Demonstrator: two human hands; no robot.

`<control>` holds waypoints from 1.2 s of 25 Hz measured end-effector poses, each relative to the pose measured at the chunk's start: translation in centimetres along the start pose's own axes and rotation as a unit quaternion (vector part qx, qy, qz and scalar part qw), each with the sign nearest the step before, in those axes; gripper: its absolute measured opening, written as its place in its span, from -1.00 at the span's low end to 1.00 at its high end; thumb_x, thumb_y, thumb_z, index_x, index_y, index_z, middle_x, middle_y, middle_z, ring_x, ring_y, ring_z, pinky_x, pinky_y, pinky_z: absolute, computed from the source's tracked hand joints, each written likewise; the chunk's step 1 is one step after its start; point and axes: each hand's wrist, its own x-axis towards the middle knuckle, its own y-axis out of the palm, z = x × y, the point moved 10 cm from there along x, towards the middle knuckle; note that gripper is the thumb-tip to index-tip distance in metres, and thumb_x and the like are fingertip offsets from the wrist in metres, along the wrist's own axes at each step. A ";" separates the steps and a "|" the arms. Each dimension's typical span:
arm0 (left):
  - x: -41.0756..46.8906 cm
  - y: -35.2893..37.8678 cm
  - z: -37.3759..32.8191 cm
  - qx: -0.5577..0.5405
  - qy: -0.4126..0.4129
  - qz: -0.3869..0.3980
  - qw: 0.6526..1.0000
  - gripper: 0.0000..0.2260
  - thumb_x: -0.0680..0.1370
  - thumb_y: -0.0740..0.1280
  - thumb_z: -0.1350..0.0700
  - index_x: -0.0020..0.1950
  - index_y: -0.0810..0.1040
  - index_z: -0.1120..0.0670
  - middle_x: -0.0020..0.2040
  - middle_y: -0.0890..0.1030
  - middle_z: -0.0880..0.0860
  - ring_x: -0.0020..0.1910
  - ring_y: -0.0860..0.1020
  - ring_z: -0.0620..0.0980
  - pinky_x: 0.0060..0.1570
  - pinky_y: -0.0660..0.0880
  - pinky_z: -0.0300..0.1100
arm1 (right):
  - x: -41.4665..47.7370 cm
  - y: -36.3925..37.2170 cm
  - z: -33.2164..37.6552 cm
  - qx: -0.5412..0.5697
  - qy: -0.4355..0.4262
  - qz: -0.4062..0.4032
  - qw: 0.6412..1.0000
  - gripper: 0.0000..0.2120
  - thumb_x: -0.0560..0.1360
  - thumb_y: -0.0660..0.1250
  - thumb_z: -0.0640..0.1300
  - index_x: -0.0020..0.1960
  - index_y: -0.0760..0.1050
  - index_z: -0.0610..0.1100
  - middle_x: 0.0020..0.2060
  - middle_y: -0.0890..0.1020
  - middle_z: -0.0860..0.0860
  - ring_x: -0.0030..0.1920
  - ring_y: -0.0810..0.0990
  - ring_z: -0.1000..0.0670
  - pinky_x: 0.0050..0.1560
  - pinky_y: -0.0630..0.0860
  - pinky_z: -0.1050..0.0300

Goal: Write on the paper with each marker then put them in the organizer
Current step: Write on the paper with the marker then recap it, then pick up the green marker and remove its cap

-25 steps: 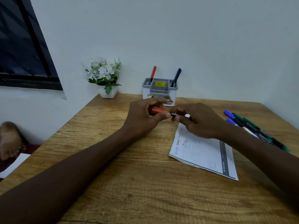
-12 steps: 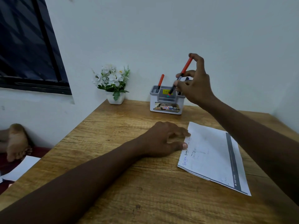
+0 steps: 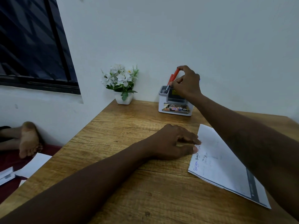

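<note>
A grey and white organizer [image 3: 175, 105] stands at the back of the wooden table [image 3: 129, 183]. My right hand [image 3: 187, 84] hovers over it, pinching a red-capped marker [image 3: 175, 73] whose dark tip dips into the organizer's left slot. Another red marker [image 3: 170, 78] stands in that slot beside it. The white paper [image 3: 221, 165], with blue and faint dark writing along its left edge, lies at the right. My left hand [image 3: 176, 143] rests on the table, its fingertips touching the paper's left edge. My right arm covers the table's right side.
A small white pot of white flowers [image 3: 121, 83] sits at the table's back left corner, against the wall. Left of the table, lower down, a person's bare foot [image 3: 29, 139] rests near loose papers [image 3: 32, 165]. A dark window [image 3: 32, 42] fills the upper left.
My hands parted from the marker over the paper. The right hand carried the red marker up, then lowered it tip-first into the organizer. The left hand settled on the paper's edge.
</note>
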 end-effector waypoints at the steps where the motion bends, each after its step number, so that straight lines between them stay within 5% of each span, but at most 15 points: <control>1: 0.0 0.0 -0.1 -0.001 0.000 0.002 1.000 -0.68 0.59 0.40 -0.04 0.35 0.62 -0.04 0.37 0.59 -0.06 0.33 0.55 -0.13 0.35 0.50 -0.11 | 0.1 0.1 0.0 -0.016 0.001 0.004 1.000 -0.43 0.45 0.53 -0.11 0.43 0.47 -0.09 0.19 0.69 -0.07 0.28 0.59 -0.07 0.07 0.28 0.36; 5: 0.2 0.2 0.0 -0.005 -0.009 0.011 1.000 -0.67 0.60 0.40 -0.03 0.35 0.61 -0.03 0.38 0.59 -0.06 0.34 0.54 -0.11 0.35 0.49 -0.10 | 0.8 0.7 0.3 -0.056 -0.014 0.048 0.997 -0.53 0.49 0.41 -0.22 0.41 0.56 -0.14 0.33 0.63 -0.09 0.41 0.53 -0.07 0.39 0.37 0.13; 8: 0.2 0.2 0.3 -0.002 -0.005 0.007 1.000 -0.68 0.60 0.39 -0.05 0.35 0.61 -0.06 0.37 0.59 -0.09 0.34 0.53 -0.16 0.31 0.46 -0.28 | 0.4 0.5 0.6 -0.048 -0.031 0.058 0.997 -0.57 0.50 0.39 -0.25 0.37 0.59 -0.15 0.23 0.70 -0.10 0.31 0.61 -0.04 0.43 0.41 0.07; 11: 0.2 0.3 0.4 0.012 -0.004 0.002 1.000 -0.68 0.60 0.39 -0.07 0.35 0.61 -0.09 0.37 0.59 -0.12 0.34 0.51 -0.21 0.26 0.39 -0.40 | -1.7 -1.7 0.7 -0.018 -0.047 0.037 0.998 -0.64 0.48 0.41 -0.29 0.27 0.65 -0.19 0.05 0.76 -0.11 0.04 0.69 0.07 0.25 0.55 0.19; 17: 0.0 0.2 0.9 0.021 -0.011 -0.016 1.000 -0.68 0.57 0.37 -0.18 0.32 0.60 -0.20 0.33 0.59 -0.24 0.32 0.48 -0.35 0.42 0.39 -0.16 | -8.7 -8.0 -0.4 0.040 -0.082 -0.015 0.996 -0.80 0.45 0.47 -0.30 0.06 0.72 -0.20 -0.13 0.76 -0.02 -0.23 0.67 0.23 -0.08 0.54 0.49; 25: -0.2 0.1 0.7 -0.002 -0.019 -0.031 0.999 -0.71 0.54 0.42 -0.18 0.26 0.62 -0.26 0.27 0.59 -0.34 0.28 0.50 -0.37 0.32 0.45 -0.27 | -15.3 -15.9 -6.4 -0.035 0.010 0.010 0.999 -0.93 0.44 0.52 -0.25 -0.11 0.76 -0.14 -0.27 0.74 0.05 -0.32 0.65 0.18 -0.18 0.48 0.53; 30: 0.0 0.3 1.3 0.026 -0.034 -0.018 0.999 -0.63 0.52 0.40 -0.23 0.32 0.57 -0.27 0.31 0.55 -0.37 0.32 0.47 -0.37 0.30 0.39 -0.34 | -14.5 -22.0 -13.0 -0.170 0.141 0.015 0.975 -0.93 0.39 0.53 -0.19 -0.17 0.75 -0.05 -0.23 0.74 0.05 -0.21 0.64 0.16 -0.16 0.43 0.46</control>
